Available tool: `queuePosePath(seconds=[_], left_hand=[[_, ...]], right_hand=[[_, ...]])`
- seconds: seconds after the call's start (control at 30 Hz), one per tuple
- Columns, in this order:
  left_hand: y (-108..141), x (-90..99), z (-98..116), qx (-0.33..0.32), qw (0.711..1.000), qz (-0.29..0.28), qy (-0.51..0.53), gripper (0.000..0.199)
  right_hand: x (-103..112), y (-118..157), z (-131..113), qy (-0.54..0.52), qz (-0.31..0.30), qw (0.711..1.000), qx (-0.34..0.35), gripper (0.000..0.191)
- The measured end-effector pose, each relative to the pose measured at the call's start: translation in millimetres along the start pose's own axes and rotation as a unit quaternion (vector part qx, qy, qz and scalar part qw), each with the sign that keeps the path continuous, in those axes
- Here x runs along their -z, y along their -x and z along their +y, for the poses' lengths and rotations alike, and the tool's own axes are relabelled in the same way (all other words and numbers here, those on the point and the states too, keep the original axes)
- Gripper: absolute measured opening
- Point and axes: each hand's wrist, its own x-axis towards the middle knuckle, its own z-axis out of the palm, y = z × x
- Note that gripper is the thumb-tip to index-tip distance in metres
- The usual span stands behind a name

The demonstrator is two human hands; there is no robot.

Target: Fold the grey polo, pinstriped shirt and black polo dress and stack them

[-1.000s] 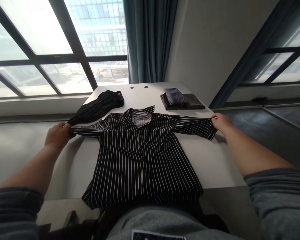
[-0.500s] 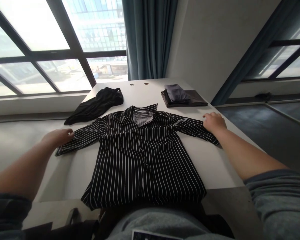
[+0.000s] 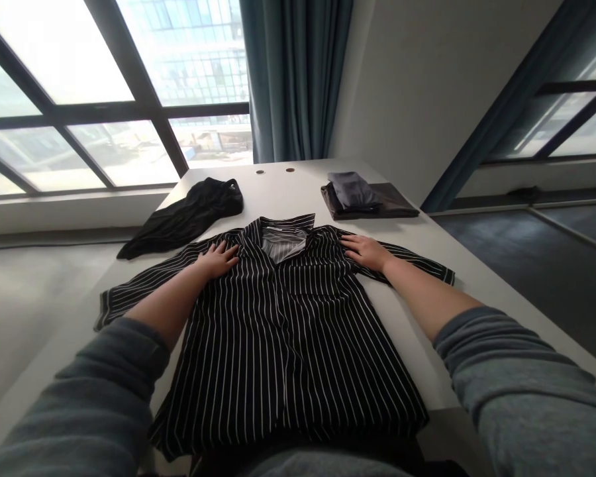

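Presently on the table: one black shirt with white pinstripes [image 3: 288,358], lying flat and front up, collar away from me, on a white table [image 3: 288,192]. It sits square in front of my body, where both arms reach it equally.

Left hand [image 3: 217,260]: palm down on the chest just beside the collar, fingers spread, nothing pinched. Right hand [image 3: 366,252]: the same on the opposite side of the chest, fingers open and lying flat. Neither hand grips. Open palms seem suited to pressing the cloth down without bunching it.

Left sleeve [image 3: 149,281]: stretched out and slanting towards me, cuff lying flat. Right sleeve [image 3: 417,264]: spread the same way, the pair keeping the shirt open to full width.

Beyond the collar, left: one crumpled black garment [image 3: 183,215], lying apart from the shirt and out of the work area. Beyond the collar, right: one folded dark brown garment [image 3: 370,211] with a folded grey garment [image 3: 352,190] on top, stacked to take up little table space.
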Motion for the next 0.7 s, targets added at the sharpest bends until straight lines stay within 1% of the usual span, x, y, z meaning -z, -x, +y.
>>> queuePosePath(seconds=[0.07,0.13,0.23,0.33,0.37,0.4,0.43,0.47,0.5,0.53,0.57,0.6,0.63,0.67,0.7], left_hand=[[-12.8,-5.7,4.5,0.032,0.999,-0.013,0.015,0.075],[-22.9,-9.5,6.2,0.052,0.998,-0.013,0.034,0.077],[-34.5,-9.5,6.7,0.069,0.996,-0.011,0.051,0.08],[-46.3,1.4,8.8,0.083,0.995,-0.014,0.055,0.079],[-51.0,7.9,11.3,0.085,0.995,-0.003,0.052,0.077],[-55.9,15.5,15.2,0.084,0.995,0.024,0.046,0.073],[-61.0,24.0,20.7,0.078,0.994,0.067,0.037,0.069],[-66.2,32.7,27.8,0.06,0.991,0.119,0.024,0.063],[-71.4,41.1,36.3,0.025,0.986,0.167,0.009,0.058],[-76.5,48.6,45.5,-0.032,0.981,0.189,-0.009,0.051],[-81.7,54.9,54.9,-0.104,0.978,0.178,-0.03,0.045],[-86.9,59.5,63.6,-0.175,0.973,0.14,-0.053,0.042],[-92.1,62.6,71.0,-0.227,0.966,0.093,-0.078,0.04],[-97.3,64.4,76.6,-0.256,0.96,0.05,-0.105,0.039],[-102.3,65.3,80.0,-0.261,0.956,0.021,-0.13,0.037]], right_hand=[[-9.2,-6.8,12.1,0.005,-0.018,0.999,-0.028,0.058],[-14.8,-12.4,21.9,0.013,-0.046,0.997,-0.055,0.062],[-15.9,-16.9,29.4,0.026,-0.058,0.995,-0.074,0.064],[-8.1,-22.4,28.1,0.033,-0.041,0.996,-0.071,0.058],[-3.4,-26.4,24.8,0.035,-0.027,0.997,-0.07,0.054],[2.1,-31.8,19.4,0.038,-0.004,0.997,-0.069,0.05],[8.1,-38.6,11.3,0.04,0.027,0.997,-0.065,0.045],[14.3,-46.7,0.4,0.041,0.065,0.996,-0.056,0.041],[20.3,-56.0,-13.1,0.038,0.101,0.993,-0.039,0.038],[25.5,-66.2,-28.6,0.027,0.121,0.992,-0.005,0.039],[29.7,-77.1,-45.1,0.014,0.116,0.992,0.039,0.042],[32.5,-88.6,-61.4,0.013,0.086,0.993,0.082,0.049],[34.0,-100.3,-76.2,0.028,0.039,0.993,0.112,0.056],[34.2,-112.0,-88.5,0.047,-0.016,0.991,0.121,0.057],[33.5,-123.3,-97.6,0.066,-0.068,0.988,0.121,0.051]])
